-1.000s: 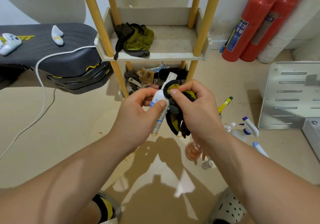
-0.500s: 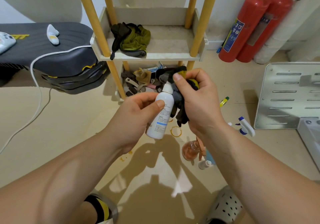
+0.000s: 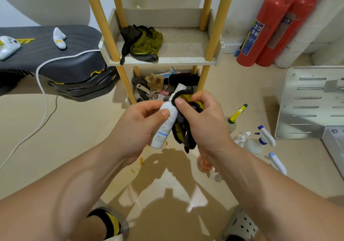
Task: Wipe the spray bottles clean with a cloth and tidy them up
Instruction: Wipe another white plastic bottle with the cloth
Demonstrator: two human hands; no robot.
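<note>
**Item:** white spray bottle (image 3: 164, 124), tilted with its nozzle toward the shelf rack (image 3: 163, 61), held in the air just in front of the rack's lower tier.

**Left hand** (image 3: 136, 129): fingers and thumb curled round the bottle's body.

**Right hand** (image 3: 205, 123): fingers clamped on a black-and-yellow cloth (image 3: 184, 136). The cloth is wrapped around the bottle's neck below the cap and hangs down beside its body.

**Floor, right of the rack:**
- a yellow-trigger bottle (image 3: 236, 115)
- a blue-and-white trigger bottle (image 3: 261, 138)
- a small white sprayer (image 3: 242, 138) just beside it
- a blue-capped bottle (image 3: 277, 162), farther from the rack than the others

**Rack's upper tier:** a crumpled olive-and-black cloth (image 3: 145, 43).

**Further right of the rack, against the wall:** two red fire extinguishers (image 3: 260, 30).
</note>
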